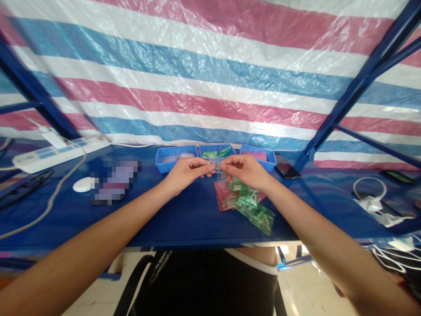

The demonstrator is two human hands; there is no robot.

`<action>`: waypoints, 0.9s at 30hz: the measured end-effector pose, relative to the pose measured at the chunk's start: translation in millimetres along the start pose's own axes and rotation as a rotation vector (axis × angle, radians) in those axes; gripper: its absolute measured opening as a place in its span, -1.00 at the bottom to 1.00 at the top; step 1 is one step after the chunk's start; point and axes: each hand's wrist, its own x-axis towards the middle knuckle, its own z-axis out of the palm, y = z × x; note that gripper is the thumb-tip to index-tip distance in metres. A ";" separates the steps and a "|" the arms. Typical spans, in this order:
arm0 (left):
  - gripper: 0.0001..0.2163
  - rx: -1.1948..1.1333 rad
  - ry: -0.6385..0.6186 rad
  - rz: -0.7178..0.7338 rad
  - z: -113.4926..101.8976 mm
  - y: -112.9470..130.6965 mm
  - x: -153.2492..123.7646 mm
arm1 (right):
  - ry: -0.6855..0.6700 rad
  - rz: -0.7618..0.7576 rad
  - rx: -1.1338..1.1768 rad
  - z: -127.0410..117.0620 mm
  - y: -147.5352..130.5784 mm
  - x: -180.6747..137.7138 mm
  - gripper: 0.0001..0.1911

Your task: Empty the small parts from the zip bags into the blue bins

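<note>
My left hand and my right hand meet over the middle of the table, fingertips pinched on a small clear plastic bag. Small metallic-looking pieces seem to be inside it, too small to name. Below my right hand lie green plastic bags with slim metal pieces in them. They partly cover a red plastic bag. Behind the hands stand three blue bins: the left bin holds clear bags, the middle bin green bags, and the right bin something pink.
On the blue table, a phone lies right of the bins. To the left are a white power strip, a white mouse-like object and a blurred-out item. White cables with a charger lie at the right.
</note>
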 end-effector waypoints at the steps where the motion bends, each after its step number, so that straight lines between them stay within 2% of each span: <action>1: -0.65 -0.014 0.002 -0.004 0.2 -0.5 0.1 | 0.000 0.001 0.000 -0.4 0.4 0.2 -0.61; 10: -0.65 -0.013 -0.095 -0.081 5.6 4.6 -1.9 | -0.026 0.012 0.007 -2.2 1.2 -0.5 -0.62; 18: -0.65 -0.180 -0.091 -0.163 7.5 4.7 -3.3 | -0.033 0.038 0.023 -2.8 3.0 -0.3 -0.57; 27: -0.66 -0.201 -0.102 -0.190 8.3 6.6 -4.8 | -0.066 0.057 0.044 -3.6 4.6 -0.5 -0.53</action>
